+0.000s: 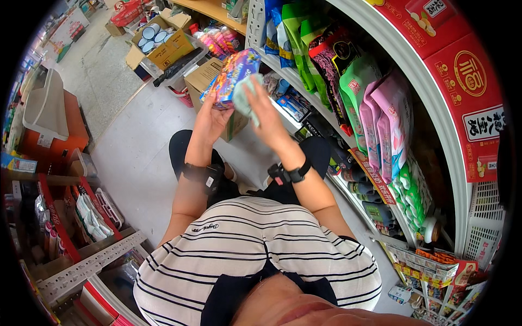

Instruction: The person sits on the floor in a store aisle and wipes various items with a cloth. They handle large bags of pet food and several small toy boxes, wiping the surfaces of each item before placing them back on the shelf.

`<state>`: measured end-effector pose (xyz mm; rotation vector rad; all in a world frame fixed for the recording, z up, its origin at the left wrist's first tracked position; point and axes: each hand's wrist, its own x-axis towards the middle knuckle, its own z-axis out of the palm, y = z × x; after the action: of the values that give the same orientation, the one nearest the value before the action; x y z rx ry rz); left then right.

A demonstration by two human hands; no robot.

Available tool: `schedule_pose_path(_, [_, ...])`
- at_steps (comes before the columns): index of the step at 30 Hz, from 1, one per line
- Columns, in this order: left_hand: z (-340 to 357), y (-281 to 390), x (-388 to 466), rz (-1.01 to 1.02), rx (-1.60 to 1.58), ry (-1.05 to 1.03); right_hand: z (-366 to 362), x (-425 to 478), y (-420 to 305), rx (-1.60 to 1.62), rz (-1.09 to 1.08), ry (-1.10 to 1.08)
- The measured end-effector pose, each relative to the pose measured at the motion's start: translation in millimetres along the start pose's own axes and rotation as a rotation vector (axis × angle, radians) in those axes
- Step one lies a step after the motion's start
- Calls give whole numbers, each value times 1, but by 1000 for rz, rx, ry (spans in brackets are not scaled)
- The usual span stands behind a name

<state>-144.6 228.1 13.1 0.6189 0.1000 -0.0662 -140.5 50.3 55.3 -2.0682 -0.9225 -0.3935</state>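
My left hand (212, 122) holds a colourful printed box (234, 77) by its near end, with the thumb on the face towards me. The box is tilted in front of my knees. A pale green cloth (243, 98) lies under the fingers of my right hand (263, 112) and presses against the right side of the box. The palm hides part of the cloth. Both wrists bear black straps with small devices.
Beyond the box stand a cardboard carton (204, 75) and an open carton of enamel-like cups (175, 49). Shelves on my right hold bagged goods (383, 118) and small boxes (291, 106). On the left are more shelves (94, 254) and an orange container (61, 126).
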Motion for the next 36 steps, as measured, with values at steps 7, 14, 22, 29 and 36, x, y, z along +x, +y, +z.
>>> schedule_pose_path(7, [-14, 6, -6, -103, 82, -84, -19, 18, 14, -113, -16, 99])
schedule_pose_path(14, [14, -3, -17, -76, 27, -64, -19, 22, 15, 31, 79, 67])
schedule_pose_path(22, [19, -13, 4, 6, -237, -136, 8, 2, -5, -16, 22, 87])
schedule_pose_path(29, [7, -16, 11, -67, -248, -89, 22, -9, -13, -105, -88, -84])
schedule_pose_path(36, [3, -20, 4, -82, -108, -103, 6, 8, 25, -47, 75, 195])
